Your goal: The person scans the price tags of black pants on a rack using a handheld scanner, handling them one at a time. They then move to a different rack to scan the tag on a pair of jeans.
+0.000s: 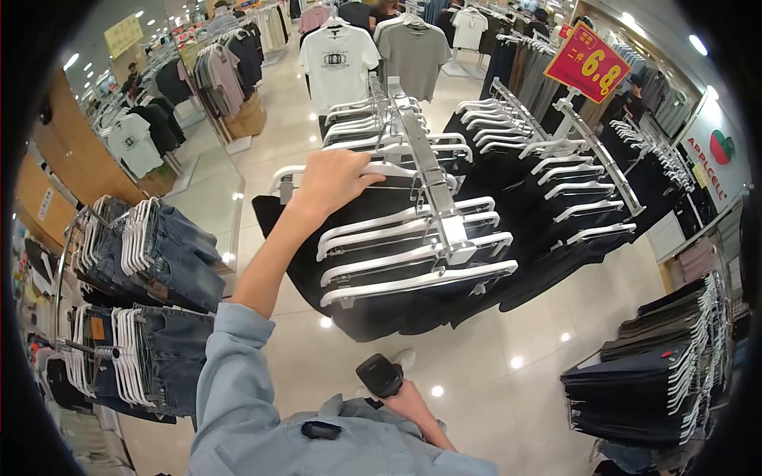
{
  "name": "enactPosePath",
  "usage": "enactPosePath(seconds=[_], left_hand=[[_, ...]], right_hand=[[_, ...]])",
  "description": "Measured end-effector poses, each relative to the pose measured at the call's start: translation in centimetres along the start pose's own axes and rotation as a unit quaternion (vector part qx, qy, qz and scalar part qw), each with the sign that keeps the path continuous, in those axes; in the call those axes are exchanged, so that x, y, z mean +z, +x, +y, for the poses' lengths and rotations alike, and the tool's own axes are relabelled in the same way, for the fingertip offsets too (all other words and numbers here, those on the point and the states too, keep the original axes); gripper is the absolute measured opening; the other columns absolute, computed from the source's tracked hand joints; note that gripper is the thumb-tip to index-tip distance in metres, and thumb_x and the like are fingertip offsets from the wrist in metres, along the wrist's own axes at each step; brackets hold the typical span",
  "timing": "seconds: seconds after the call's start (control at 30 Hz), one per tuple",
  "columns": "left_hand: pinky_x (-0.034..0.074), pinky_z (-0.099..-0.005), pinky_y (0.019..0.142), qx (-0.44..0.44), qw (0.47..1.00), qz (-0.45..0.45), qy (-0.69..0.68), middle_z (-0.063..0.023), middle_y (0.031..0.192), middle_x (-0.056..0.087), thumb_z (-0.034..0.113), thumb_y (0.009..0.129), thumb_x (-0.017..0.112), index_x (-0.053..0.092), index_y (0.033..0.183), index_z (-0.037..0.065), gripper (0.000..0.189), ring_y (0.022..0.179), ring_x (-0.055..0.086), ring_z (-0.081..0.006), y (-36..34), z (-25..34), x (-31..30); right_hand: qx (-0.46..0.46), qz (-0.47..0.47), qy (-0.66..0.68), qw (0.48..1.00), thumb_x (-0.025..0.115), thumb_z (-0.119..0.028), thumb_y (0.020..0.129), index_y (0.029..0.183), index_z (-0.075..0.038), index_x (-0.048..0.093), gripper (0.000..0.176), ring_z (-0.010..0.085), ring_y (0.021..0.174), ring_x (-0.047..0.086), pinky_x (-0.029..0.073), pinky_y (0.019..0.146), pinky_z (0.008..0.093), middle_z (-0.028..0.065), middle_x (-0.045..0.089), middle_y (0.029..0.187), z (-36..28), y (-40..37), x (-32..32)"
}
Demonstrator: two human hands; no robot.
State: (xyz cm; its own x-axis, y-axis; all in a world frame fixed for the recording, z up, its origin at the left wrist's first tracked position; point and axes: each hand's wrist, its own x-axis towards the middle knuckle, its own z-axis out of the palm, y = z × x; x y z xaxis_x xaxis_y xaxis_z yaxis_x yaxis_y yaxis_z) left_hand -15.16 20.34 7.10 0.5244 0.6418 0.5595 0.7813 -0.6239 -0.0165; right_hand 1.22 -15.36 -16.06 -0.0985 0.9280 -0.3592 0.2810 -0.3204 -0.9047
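My left hand [333, 181] reaches up to the middle rack and is closed over a white hanger [391, 170], thumb pointing right along its bar. Dark trousers [278, 238] hang below this row of hangers, most of their length hidden. Low in front of my body, my right hand [409, 399] is wrapped round a black handheld device [379, 376] with a wide, blocky head. Its exact kind cannot be made out. More white hangers [421, 283] hang at the near end of the same chrome rail [455, 238].
A parallel rail [611, 178] with dark garments stands to the right, under a red price sign [587, 62]. Denim [182, 246] hangs at left beside a mirror. Folded-over trousers [627, 397] hang at lower right. T-shirts [340, 59] face me at the far end.
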Motion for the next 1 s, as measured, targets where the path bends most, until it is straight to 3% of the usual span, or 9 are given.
enactPosePath(seconds=[0.33,0.37,0.4,0.47,0.5,0.53,0.67,0.8,1.0], left_hand=[[0.053,-0.0474,0.065,-0.064,0.992,-0.078,-0.071,-0.014,0.073,0.07,0.043,0.096,0.066,0.073,0.083,0.004,0.042,0.073,0.07,-0.0362,0.9,2.0,5.5],[0.054,-0.0464,0.074,-0.088,0.984,-0.136,-0.069,-0.0153,0.088,0.073,0.037,0.098,0.065,0.073,0.092,0.003,0.036,0.085,0.07,-0.0357,1.0,2.0,5.0],[0.054,-0.0464,0.074,-0.089,0.984,-0.136,-0.07,-0.0153,0.088,0.073,0.037,0.098,0.065,0.073,0.092,0.003,0.036,0.085,0.07,-0.0357,0.7,1.9,5.0],[0.052,-0.0457,0.082,-0.042,0.997,0.02,-0.069,-0.0165,0.099,0.07,0.033,0.099,0.065,0.07,0.096,0.001,0.032,0.095,0.069,-0.033,-0.1,1.6,4.7],[0.048,-0.0465,0.094,-0.079,0.992,-0.038,-0.093,-0.0165,0.111,0.064,0.028,0.101,0.063,0.066,0.112,-0.001,0.031,0.108,0.063,-0.0326,-0.1,2.6,2.5],[0.048,-0.0465,0.094,-0.08,0.992,-0.037,-0.091,-0.0165,0.111,0.064,0.028,0.101,0.063,0.066,0.112,-0.001,0.031,0.108,0.063,-0.0326,-0.4,3.5,1.5],[0.035,-0.0512,0.117,-0.018,0.999,0.015,-0.022,-0.0277,0.138,0.055,0.033,0.102,0.061,0.048,0.143,-0.01,0.061,0.136,0.048,-0.0416,-4.3,7.9,0.9],[0.031,-0.0535,0.119,-0.031,0.994,-0.068,-0.076,-0.0315,0.146,0.048,0.042,0.107,0.051,0.043,0.147,-0.009,0.066,0.14,0.044,-0.0446,-7.8,10.1,1.0],[0.031,-0.0536,0.119,-0.034,0.995,-0.038,-0.084,-0.0303,0.147,0.05,0.042,0.108,0.049,0.044,0.147,-0.008,0.064,0.139,0.047,-0.0424,-8.4,10.5,1.2]], right_hand=[[0.011,0.02,0.007,1.0,0.077,-0.027,0.083,0.097,0.001,0.07,0.033,0.0331,0.078,0.072,0.055,0.076,0.0404,0.0183,0.073,0.081,0.0,1.4,-0.3],[0.012,0.021,0.007,1.0,0.077,-0.027,0.083,0.097,0.001,0.07,0.033,0.0331,0.078,0.072,0.055,0.076,0.0404,0.0183,0.073,0.081,-0.2,1.4,-0.3],[0.023,0.014,0.0,1.0,0.077,-0.027,0.083,0.098,0.001,0.07,0.033,0.035,0.081,0.073,0.055,0.077,0.0409,0.0192,0.073,0.082,-0.4,1.5,-0.4],[0.032,0.007,-0.008,0.999,0.077,-0.027,0.083,0.099,0.001,0.07,0.034,0.0369,0.084,0.073,0.056,0.078,0.0414,0.02,0.073,0.084,-0.6,1.7,-0.3],[0.026,0.002,-0.015,1.0,0.077,-0.027,0.083,0.1,0.002,0.07,0.034,0.0392,0.088,0.073,0.056,0.079,0.0422,0.0216,0.073,0.086,-0.5,1.9,-0.1],[0.021,-0.004,-0.022,1.0,0.076,-0.027,0.083,0.101,0.002,0.07,0.035,0.0414,0.093,0.073,0.056,0.08,0.043,0.0232,0.073,0.088,-0.4,2.2,0.0],[0.027,-0.024,-0.05,0.998,0.076,-0.028,0.083,0.1,0.003,0.071,0.036,0.0438,0.097,0.071,0.056,0.08,0.0445,0.0263,0.073,0.09,-0.1,2.9,0.6],[0.003,-0.042,-0.04,0.998,0.075,-0.03,0.082,0.099,0.005,0.071,0.039,0.045,0.095,0.071,0.057,0.079,0.0452,0.028,0.072,0.09,-0.4,3.1,1.1],[-0.032,-0.032,-0.045,0.998,0.076,-0.03,0.082,0.099,0.006,0.071,0.041,0.0452,0.096,0.071,0.057,0.079,0.0452,0.0293,0.072,0.09,0.8,2.6,2.5]])
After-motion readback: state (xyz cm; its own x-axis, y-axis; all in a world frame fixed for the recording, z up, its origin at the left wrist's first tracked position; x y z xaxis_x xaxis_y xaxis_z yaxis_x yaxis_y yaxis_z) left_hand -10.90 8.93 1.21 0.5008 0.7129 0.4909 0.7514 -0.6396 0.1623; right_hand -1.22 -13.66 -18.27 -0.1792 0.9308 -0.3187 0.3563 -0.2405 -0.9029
